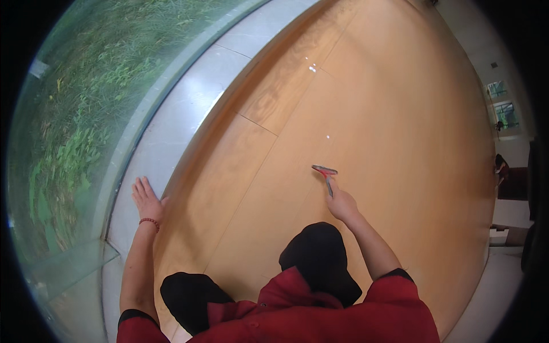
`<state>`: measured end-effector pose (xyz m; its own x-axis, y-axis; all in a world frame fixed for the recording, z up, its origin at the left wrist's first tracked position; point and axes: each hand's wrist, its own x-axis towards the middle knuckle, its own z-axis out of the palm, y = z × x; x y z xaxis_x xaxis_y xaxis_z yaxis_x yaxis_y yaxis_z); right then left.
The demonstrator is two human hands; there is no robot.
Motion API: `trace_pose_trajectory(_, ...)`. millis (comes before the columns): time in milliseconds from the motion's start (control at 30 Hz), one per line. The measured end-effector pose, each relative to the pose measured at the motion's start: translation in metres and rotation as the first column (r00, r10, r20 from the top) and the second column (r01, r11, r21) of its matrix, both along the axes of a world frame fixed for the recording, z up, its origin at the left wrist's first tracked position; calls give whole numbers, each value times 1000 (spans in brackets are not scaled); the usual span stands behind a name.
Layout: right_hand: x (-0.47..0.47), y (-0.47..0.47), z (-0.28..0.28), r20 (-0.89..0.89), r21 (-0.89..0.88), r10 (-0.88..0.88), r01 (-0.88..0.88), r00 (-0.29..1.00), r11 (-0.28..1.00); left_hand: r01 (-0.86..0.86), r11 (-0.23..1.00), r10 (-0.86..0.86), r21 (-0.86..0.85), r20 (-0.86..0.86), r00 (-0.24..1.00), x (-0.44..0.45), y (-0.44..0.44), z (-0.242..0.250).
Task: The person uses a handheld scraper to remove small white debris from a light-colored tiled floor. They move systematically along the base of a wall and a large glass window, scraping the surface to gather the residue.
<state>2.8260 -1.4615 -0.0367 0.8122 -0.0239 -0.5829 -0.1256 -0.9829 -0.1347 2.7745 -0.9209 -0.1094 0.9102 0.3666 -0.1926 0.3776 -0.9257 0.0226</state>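
My right hand (342,203) is closed around the grey handle of a small scraper (324,170) with a red head and a wide, thin edge. The scraper is over the wooden floor (266,193); whether its edge touches the boards I cannot tell. Several small white spots (312,68) lie on the floor ahead of it, one of them nearer to the tool. At the left, my left hand (148,204) rests with spread fingers on the grey stone sill (195,90), its thumb by the sill's edge. It holds nothing. A red bead bracelet circles that wrist.
A large glass pane (98,85) borders the sill on the left, with grass outside. My bent knees (315,257) in black trousers are close below my hands. At the far right, a person (501,167) is near a dark doorway or panel.
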Motion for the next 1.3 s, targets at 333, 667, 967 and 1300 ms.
trace_pose_trajectory(333,104,-16,-89,153,85,-324,314,934,946,73,996,-73,52,-10,997,0,5,4)
trace_pose_trajectory(667,13,-97,-137,300,372,-394,274,869,887,75,988,-57,135,-129,990,3,9,6)
trace_pose_trajectory(967,-33,-231,-178,722,-87,-329,552,609,829,-134,965,191,224,-259,947,83,-161,27)
trace_pose_trajectory(1300,-28,-232,-170,572,-132,-453,622,683,771,351,727,-579,-590,-251,776,123,-426,-1)
